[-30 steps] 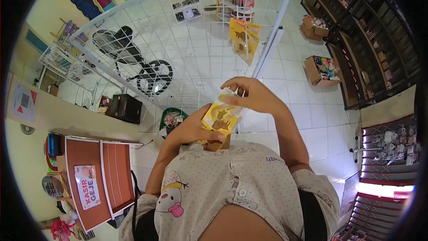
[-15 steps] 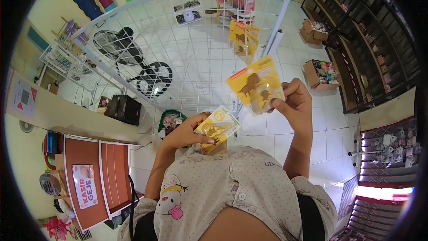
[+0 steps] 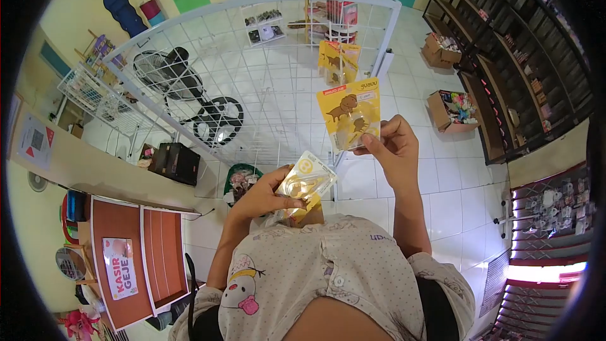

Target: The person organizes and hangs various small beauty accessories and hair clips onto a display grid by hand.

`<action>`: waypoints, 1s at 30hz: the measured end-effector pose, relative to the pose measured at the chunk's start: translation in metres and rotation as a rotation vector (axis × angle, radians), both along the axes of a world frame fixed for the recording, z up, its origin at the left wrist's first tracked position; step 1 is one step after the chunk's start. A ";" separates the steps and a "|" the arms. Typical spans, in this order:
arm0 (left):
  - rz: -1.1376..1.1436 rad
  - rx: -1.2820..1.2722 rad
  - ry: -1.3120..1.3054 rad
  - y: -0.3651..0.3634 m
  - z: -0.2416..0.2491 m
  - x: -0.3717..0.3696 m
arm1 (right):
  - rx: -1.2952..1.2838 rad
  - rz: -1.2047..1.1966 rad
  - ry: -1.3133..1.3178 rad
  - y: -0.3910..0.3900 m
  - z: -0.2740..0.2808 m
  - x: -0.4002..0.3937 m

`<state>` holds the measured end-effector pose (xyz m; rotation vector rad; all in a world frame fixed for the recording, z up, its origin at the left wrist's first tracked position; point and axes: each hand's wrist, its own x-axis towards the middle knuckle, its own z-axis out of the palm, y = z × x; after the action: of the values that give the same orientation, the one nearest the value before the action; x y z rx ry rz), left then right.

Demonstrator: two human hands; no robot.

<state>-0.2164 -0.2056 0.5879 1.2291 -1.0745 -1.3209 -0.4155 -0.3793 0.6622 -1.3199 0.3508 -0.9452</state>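
Between the thumb and fingers of my right hand [image 3: 392,146] is a yellow blister pack [image 3: 349,113] with a brown animal print, raised in front of the wire grid rack [image 3: 265,88]. Lower down, close to my shirt, my left hand [image 3: 268,197] is closed on several yellow and white packs [image 3: 307,180]; the top one shows its white and yellow face. Behind the right-hand pack, more yellow packs [image 3: 339,62] hang at the right side of the rack.
Beyond the rack stands a black fan [image 3: 167,72]. Open cardboard boxes [image 3: 453,112] sit on the tiled floor by the dark shelves [image 3: 505,57] at the right. A green basket [image 3: 243,180] and a black case [image 3: 177,164] are at lower left, near an orange-brown counter [image 3: 120,215].
My right hand has moved left with its pack, which now looks more upright and sharper. The left hand has shifted slightly, still holding its packs. The view has shifted a little.
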 end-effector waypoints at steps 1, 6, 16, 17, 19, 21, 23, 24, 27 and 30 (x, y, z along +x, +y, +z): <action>0.013 0.005 0.015 0.001 0.003 -0.001 | -0.011 -0.005 -0.003 0.001 -0.001 0.000; 0.108 0.087 0.091 0.002 0.009 -0.003 | -0.050 -0.040 -0.034 0.008 -0.006 0.003; 0.099 0.090 0.160 0.004 0.010 -0.012 | -0.064 -0.082 -0.097 0.027 -0.006 0.015; 0.097 0.097 0.151 0.004 0.009 -0.012 | -0.082 -0.088 -0.087 0.027 -0.010 0.016; 0.095 0.111 0.133 0.003 0.007 -0.012 | -0.100 -0.104 -0.110 0.027 -0.014 0.017; 0.088 0.117 0.126 0.005 0.006 -0.012 | -0.094 -0.130 -0.172 0.032 -0.018 0.019; 0.080 0.122 0.134 0.006 0.005 -0.012 | -0.080 -0.151 -0.170 0.032 -0.019 0.020; 0.076 0.125 0.144 0.006 0.002 -0.012 | -0.072 -0.162 -0.167 0.032 -0.020 0.019; 0.072 0.143 0.167 0.005 0.003 -0.015 | -0.083 -0.171 -0.177 0.031 -0.022 0.022; 0.042 0.139 0.157 0.002 0.004 -0.015 | -0.124 -0.176 -0.201 0.032 -0.024 0.023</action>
<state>-0.2313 -0.2038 0.5918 1.2208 -0.8533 -1.4540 -0.3922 -0.3470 0.6378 -1.3076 0.2594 -1.2541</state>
